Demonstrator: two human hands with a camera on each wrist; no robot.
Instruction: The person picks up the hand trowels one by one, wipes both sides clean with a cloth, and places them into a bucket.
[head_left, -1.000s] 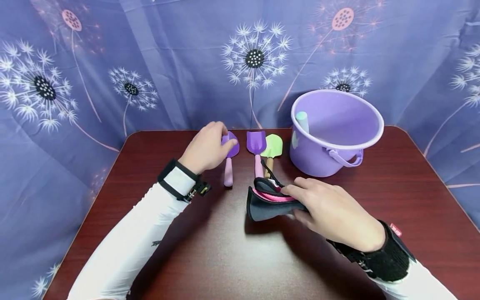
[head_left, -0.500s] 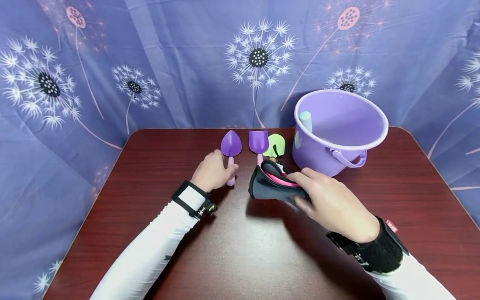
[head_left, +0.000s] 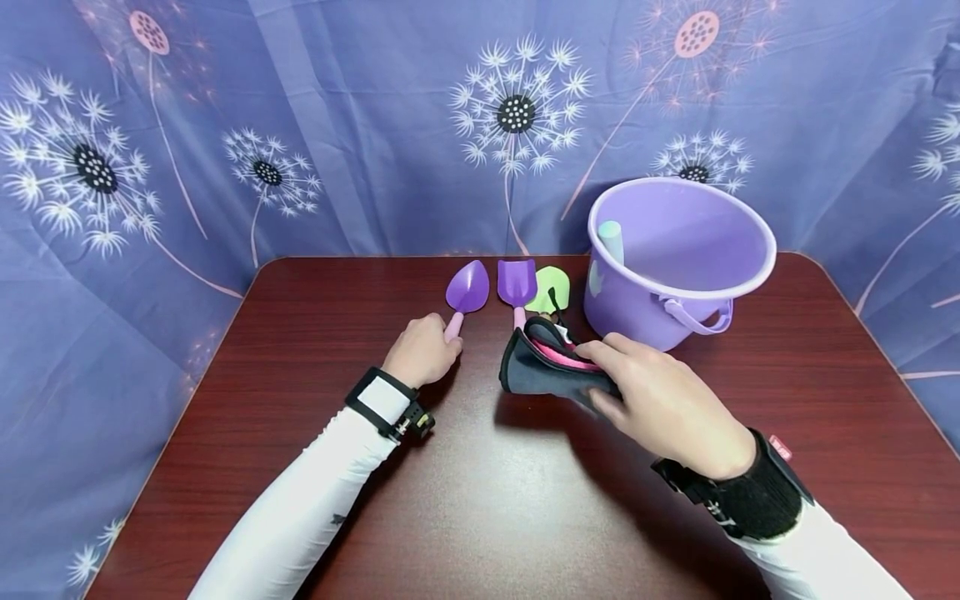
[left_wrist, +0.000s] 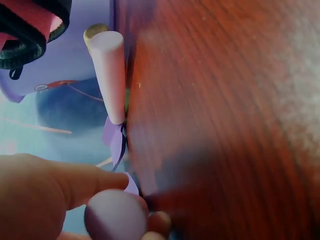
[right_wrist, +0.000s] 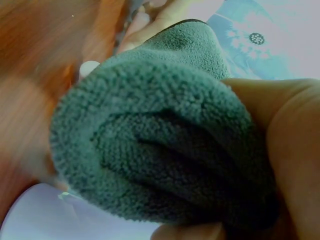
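Note:
My left hand (head_left: 422, 350) grips the pink handle of a toy trowel (head_left: 468, 287) with a pointed purple blade. In the left wrist view, the handle's round end (left_wrist: 115, 215) pokes out between thumb and fingers. My right hand (head_left: 667, 404) pinches a folded dark grey cloth (head_left: 540, 371), pink inside, with black edging and a black loop. Its fuzzy grey side (right_wrist: 150, 130) fills much of the right wrist view. Beyond the cloth lie a square-bladed purple toy shovel (head_left: 517, 283) and a green toy shovel (head_left: 552, 287). The cloth partly hides the handles of both.
A purple bucket (head_left: 626, 312) stands at the back right, its handle hanging down in front. A pale green rod-like end (head_left: 611, 240) leans inside against its left rim. Behind the brown table (head_left: 480, 500) hangs a blue curtain (head_left: 375, 150) with dandelions.
My left hand has come back from the trowel's blade and taken hold of its handle; the blade has tilted to the right. The right hand has moved the cloth slightly away from me.

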